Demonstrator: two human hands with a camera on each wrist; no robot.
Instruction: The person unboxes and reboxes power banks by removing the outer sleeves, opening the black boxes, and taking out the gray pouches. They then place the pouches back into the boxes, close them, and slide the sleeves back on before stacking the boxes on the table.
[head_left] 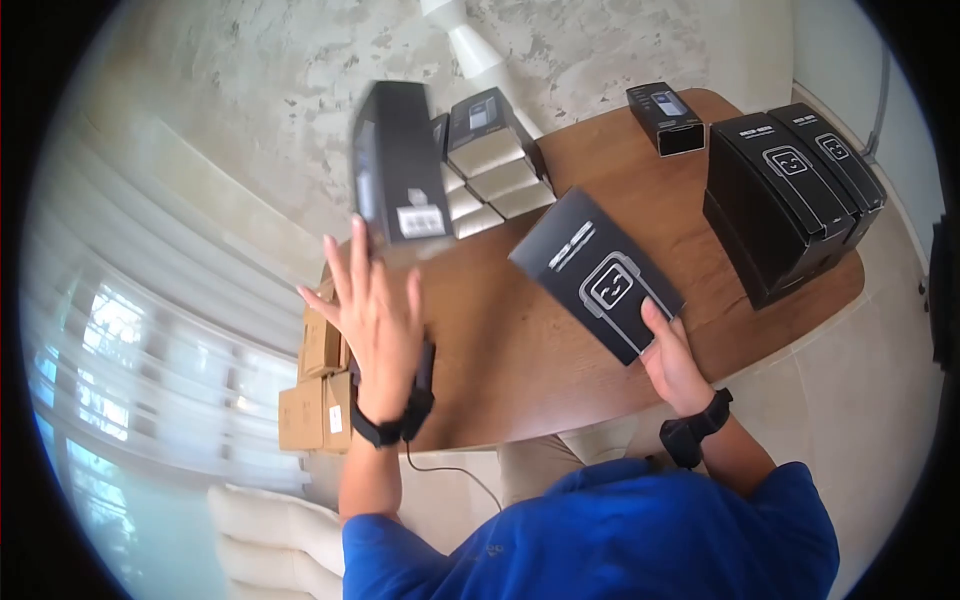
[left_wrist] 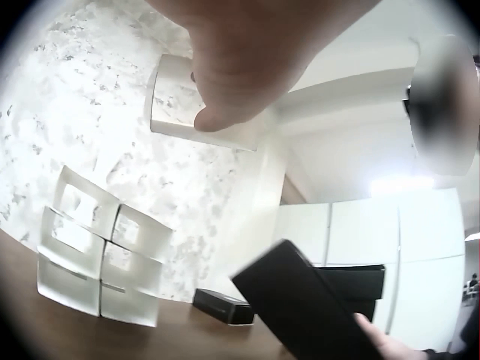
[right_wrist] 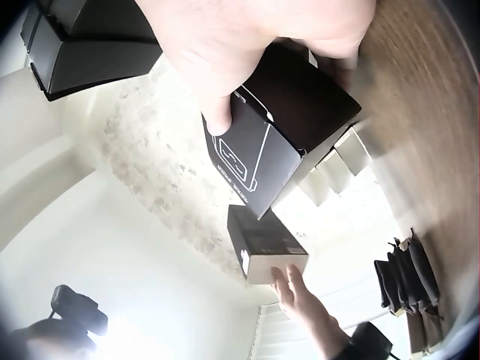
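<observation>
In the head view my left hand (head_left: pixel 378 318) has its fingers straight and spread, fingertips right at the near end of a black box sleeve (head_left: pixel 400 165) in the air. The sleeve is blurred and carries a white label; its open end and pale inside (left_wrist: pixel 174 94) show in the left wrist view. My right hand (head_left: pixel 677 362) grips a black box (head_left: pixel 590 262) by its near corner, thumb on the face with the white outline drawing. Beyond the left hand, several open-ended sleeves (head_left: pixel 492 150) are stacked, their pale insides towards me.
Large black boxes (head_left: pixel 765 200) stand together at the right of the wooden table (head_left: pixel 480 370). A small black box (head_left: pixel 665 115) lies at the far edge. Brown cartons (head_left: pixel 310 415) are at the left, and several black pouches (right_wrist: pixel 409 274) show in the right wrist view.
</observation>
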